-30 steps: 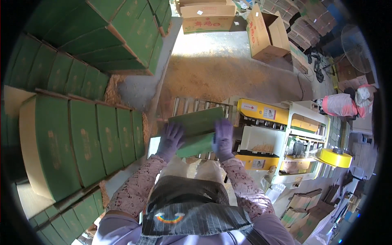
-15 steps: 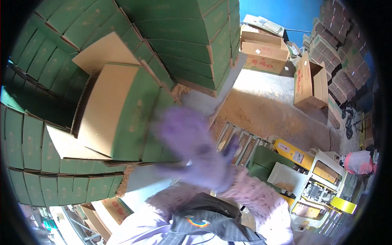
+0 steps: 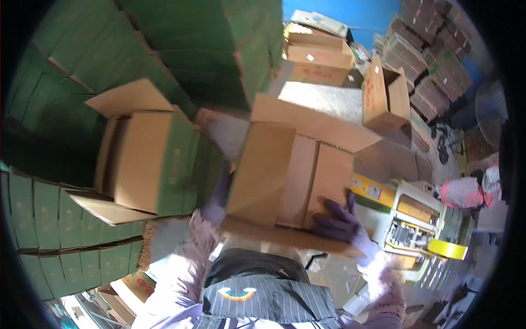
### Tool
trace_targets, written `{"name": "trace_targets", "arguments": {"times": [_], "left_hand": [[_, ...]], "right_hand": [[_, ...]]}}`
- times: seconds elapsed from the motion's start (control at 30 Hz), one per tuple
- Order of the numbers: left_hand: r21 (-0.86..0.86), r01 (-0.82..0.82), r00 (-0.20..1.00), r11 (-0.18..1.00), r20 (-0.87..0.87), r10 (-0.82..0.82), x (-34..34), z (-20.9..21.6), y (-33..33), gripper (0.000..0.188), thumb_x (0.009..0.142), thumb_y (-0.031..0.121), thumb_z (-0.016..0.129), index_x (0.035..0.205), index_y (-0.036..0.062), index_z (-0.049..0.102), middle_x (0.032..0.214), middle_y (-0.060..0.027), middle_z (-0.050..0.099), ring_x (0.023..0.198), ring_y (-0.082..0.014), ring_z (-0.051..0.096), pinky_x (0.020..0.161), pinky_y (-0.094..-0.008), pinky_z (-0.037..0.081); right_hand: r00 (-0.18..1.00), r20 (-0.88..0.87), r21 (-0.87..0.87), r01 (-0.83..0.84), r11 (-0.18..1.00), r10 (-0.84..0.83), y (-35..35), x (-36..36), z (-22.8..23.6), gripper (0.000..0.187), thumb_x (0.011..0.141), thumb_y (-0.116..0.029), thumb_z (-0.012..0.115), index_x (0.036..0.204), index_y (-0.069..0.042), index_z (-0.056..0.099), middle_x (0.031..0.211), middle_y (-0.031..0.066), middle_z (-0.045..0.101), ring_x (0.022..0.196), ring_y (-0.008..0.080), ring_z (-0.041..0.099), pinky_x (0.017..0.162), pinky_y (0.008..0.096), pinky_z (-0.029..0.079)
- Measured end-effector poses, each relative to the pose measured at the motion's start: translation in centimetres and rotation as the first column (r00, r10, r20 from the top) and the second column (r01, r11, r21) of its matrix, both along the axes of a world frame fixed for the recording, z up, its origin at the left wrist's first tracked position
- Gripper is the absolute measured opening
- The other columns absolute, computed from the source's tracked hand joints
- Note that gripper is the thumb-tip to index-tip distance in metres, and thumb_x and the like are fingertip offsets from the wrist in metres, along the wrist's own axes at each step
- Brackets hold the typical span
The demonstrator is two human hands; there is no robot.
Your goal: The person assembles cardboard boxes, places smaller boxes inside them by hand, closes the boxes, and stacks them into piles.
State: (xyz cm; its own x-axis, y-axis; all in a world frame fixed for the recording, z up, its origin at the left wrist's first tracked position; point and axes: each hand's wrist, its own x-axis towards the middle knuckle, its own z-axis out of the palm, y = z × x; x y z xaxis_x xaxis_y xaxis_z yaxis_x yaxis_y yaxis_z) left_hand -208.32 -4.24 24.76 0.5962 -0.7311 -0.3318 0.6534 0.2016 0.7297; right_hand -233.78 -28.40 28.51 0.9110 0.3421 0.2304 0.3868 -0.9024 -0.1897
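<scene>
An open cardboard box point(image 3: 268, 175) is in front of me, its flaps spread outward and inner panels showing. At its left side is my left hand point(image 3: 217, 200) in a purple glove, closed against the box's outer wall, with the fingers partly hidden. My right hand point(image 3: 348, 226), gloved likewise, lies on the near right part of the box, fingers spread over the cardboard. Left of this box stands another open box point(image 3: 145, 162) with a green side, its flaps turned out. Neither hand touches that one.
Stacked green boxes point(image 3: 60, 219) surround the left side. A yellow and white machine point(image 3: 408, 219) stands at the right. Farther back are an open carton point(image 3: 320, 55), another carton point(image 3: 383, 98) and piles of flat bundled cardboard point(image 3: 433, 71).
The open cardboard box has come into view between my hands. My hands, crossed or overlapping and blurred before, are now apart at its two sides. The view has shifted.
</scene>
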Motion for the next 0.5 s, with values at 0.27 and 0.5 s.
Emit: {"name": "trace_targets", "arguments": {"times": [0.27, 0.5], "left_hand": [[0.729, -0.097, 0.551, 0.678, 0.606, -0.573, -4.2, -14.5, -1.4, 0.031, 0.089, 0.023, 0.060, 0.115, 0.0073, 0.059, 0.110, -0.0102, 0.059, 0.105, -0.0200, 0.057, 0.092, -0.0300, 0.046], [0.202, 0.236, 0.738, 0.951, 0.599, -0.310, -1.7, -11.5, -7.3, 0.045, 0.085, 0.018, 0.059, 0.129, 0.0131, 0.049, 0.132, -0.0161, 0.046, 0.122, -0.0348, 0.044, 0.107, -0.0456, 0.032]], "right_hand": [[0.917, -0.347, 0.082, 0.239, 0.967, -0.198, 3.3, -6.0, -21.3, 0.053, 0.074, -0.024, 0.062, 0.126, -0.017, 0.056, 0.134, 0.0057, 0.048, 0.134, 0.0278, 0.033, 0.113, 0.0582, 0.011], [0.529, -0.756, 0.648, 0.520, -0.556, -0.386, 4.6, 0.9, -19.3, 0.090, 0.075, -0.014, 0.072, 0.147, -0.011, 0.017, 0.137, 0.0227, 0.039, 0.132, 0.0370, 0.033, 0.109, 0.0436, 0.031]]}}
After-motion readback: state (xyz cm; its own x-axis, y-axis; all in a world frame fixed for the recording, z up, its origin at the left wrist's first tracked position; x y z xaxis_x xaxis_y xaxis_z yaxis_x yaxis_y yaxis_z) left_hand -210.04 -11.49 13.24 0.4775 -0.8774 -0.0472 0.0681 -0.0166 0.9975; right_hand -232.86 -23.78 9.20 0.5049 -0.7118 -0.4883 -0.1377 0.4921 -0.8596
